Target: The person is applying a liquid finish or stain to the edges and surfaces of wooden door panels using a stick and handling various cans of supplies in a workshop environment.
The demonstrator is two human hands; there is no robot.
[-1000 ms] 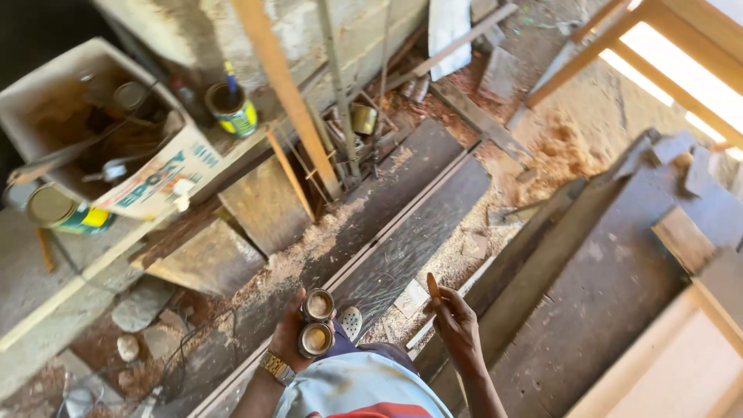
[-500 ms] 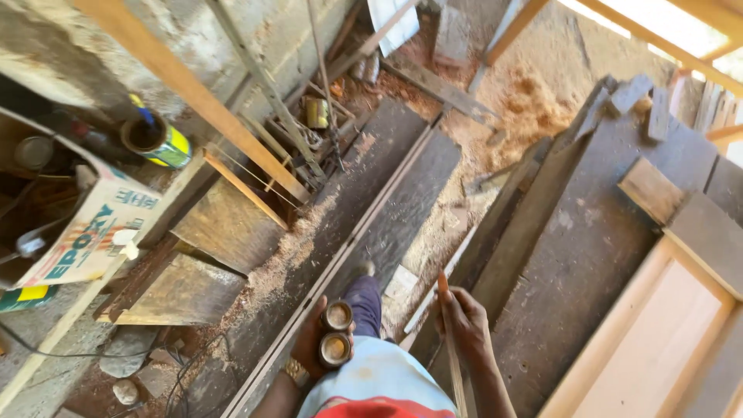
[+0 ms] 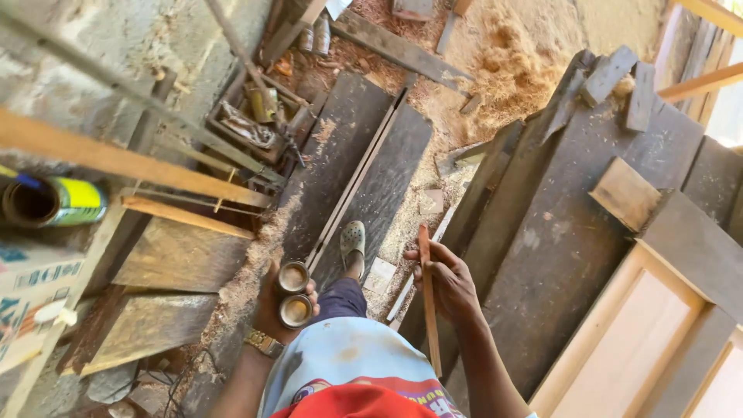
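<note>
Left hand: the left hand [image 3: 272,310] is curling closed around two small round tins [image 3: 293,292], one stacked just nearer the body than the other, both with their open tops facing up.
Right hand: the right hand [image 3: 447,285] is closing loosely around one thin wooden stick [image 3: 428,300], which is running from above the fingers down past the wrist.
Where the things are: tins and stick are both being carried in the air, in front of the person's waist.
Below the hands: one foot in a pale perforated shoe [image 3: 353,240] is stepping on two dark planks [image 3: 364,166] lying side by side on the sawdust-strewn floor.
Progress: judging from this, the carrying looks under way; neither tins nor stick are set down yet.
Far left of the left hand: one yellow-labelled can [image 3: 51,203] is lying on its side.
</note>
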